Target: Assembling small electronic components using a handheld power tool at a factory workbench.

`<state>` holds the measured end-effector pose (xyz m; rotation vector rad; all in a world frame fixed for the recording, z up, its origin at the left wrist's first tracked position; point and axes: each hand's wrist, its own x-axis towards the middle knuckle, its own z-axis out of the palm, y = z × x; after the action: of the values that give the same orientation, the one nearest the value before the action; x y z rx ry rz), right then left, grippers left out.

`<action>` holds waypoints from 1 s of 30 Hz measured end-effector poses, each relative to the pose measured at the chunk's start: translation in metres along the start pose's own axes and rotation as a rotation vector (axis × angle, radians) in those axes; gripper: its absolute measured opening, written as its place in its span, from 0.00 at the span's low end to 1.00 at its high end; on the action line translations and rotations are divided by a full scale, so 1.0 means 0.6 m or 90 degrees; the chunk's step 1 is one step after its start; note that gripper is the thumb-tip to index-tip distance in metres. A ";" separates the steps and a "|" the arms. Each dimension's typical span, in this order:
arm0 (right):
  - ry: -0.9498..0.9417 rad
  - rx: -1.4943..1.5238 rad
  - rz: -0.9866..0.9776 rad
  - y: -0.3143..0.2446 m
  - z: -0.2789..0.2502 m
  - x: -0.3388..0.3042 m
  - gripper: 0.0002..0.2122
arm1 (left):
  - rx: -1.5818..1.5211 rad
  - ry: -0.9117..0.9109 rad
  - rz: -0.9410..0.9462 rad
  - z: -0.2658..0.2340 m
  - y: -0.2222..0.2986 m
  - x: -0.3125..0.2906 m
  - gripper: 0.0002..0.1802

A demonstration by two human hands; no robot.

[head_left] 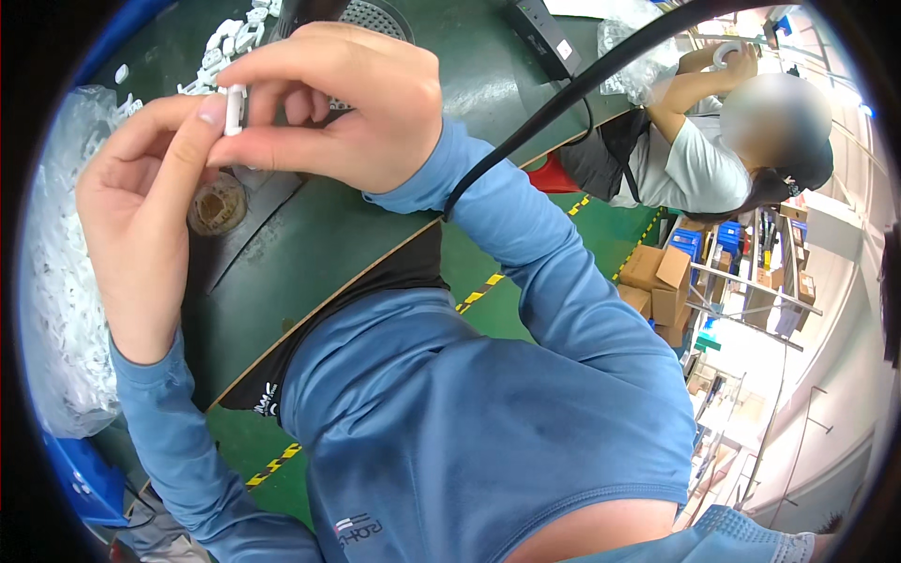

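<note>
Holding: both hands meet on one small white plastic part [235,109], raised above the dark green desk [310,244].
Bag, far left: clear bag of white parts [56,281] lies at the desk edge, just beside the left forearm.
Left hand [141,202]: palm turned toward the camera, thumb tip pressed on the part's left side; fingers otherwise loosely curled, clamped on the part only at the tip.
Part: sits between the two hands, long axis near upright, slightly tilted. Narrow, smooth, white; only a short length shows, the rest is hidden by fingertips.
Right hand [347,103]: knuckles up, thumb and forefinger pinched on the part from the right and from above. It covers more of the part than the left does.
Under the hands: round brownish fixture [218,205] set in the desk, well below the part; loose white pieces [230,42] lie farther back.
Right of scene: another person [694,159] is seated at the desk's far end.
</note>
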<state>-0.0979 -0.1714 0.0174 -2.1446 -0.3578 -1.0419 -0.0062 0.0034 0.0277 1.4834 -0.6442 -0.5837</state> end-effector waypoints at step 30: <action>0.015 0.190 0.119 0.014 -0.137 0.043 0.34 | 0.310 -0.016 0.260 -0.004 -0.010 -0.003 0.10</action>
<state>-0.1241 -0.2368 0.0678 -1.8585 -0.2770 -0.8494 -0.0057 0.0066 0.0215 1.7255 -1.1313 -0.1289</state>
